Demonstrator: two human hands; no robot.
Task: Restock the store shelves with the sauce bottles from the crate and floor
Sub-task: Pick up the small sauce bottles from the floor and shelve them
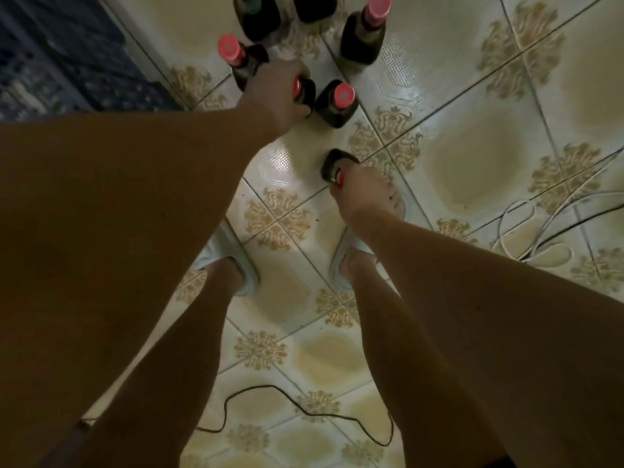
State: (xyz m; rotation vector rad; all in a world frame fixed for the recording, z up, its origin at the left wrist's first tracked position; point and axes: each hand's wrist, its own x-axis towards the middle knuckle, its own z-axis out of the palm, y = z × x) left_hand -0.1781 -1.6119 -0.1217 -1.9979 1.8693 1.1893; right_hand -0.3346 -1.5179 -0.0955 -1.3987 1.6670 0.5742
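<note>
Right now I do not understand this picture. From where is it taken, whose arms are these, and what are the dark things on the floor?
The camera sits on a person's head and looks straight down, so you see their own arms, legs and pale slippers. On the tiled floor stand dark sauce bottles with pink-red caps, for example one free bottle. The left hand closes around the neck of one bottle. The right hand grips another bottle by its cap end. A dark blue crate is at the upper left, and thin cables lie on the tiles.
</note>
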